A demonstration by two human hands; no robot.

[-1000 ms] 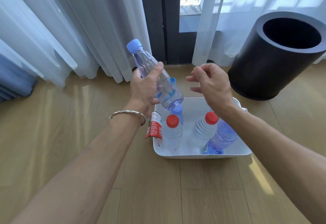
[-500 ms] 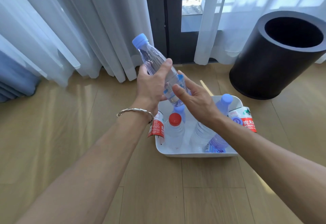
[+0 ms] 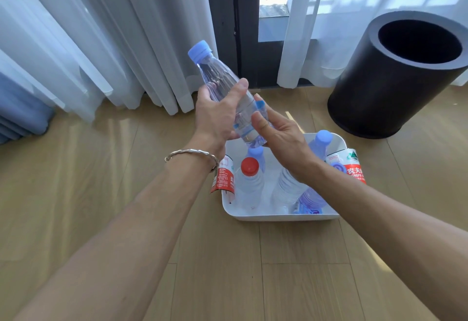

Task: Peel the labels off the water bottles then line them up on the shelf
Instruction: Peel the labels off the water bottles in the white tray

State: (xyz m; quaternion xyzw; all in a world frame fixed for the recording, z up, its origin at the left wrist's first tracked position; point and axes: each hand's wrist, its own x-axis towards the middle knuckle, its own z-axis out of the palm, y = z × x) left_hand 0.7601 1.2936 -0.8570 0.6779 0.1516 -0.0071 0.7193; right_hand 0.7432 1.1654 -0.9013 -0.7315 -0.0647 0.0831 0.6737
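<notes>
Right hand (image 3: pixel 281 141) moved onto bottle (image 3: pixel 220 80), thumb and fingers clasping its label (image 3: pixel 241 128); left hand (image 3: pixel 216 118) grips mid-body. Label may tear if yanked.

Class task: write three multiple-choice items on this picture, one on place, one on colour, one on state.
1. Where does the bin stand?
A. Right of the tub
B. Inside the tub
C. Left of the tub

2. What colour is the held bottle's cap?
A. Red
B. Blue
C. Green

3. How is the held bottle?
A. Upright in the tub
B. Tilted in the left hand
C. Lying flat in the tub

Answers: 1 A, it stands beyond the tub's right corner; 2 B, the cap is pale blue; 3 B, the left hand grips it slanted above the tub.
</notes>
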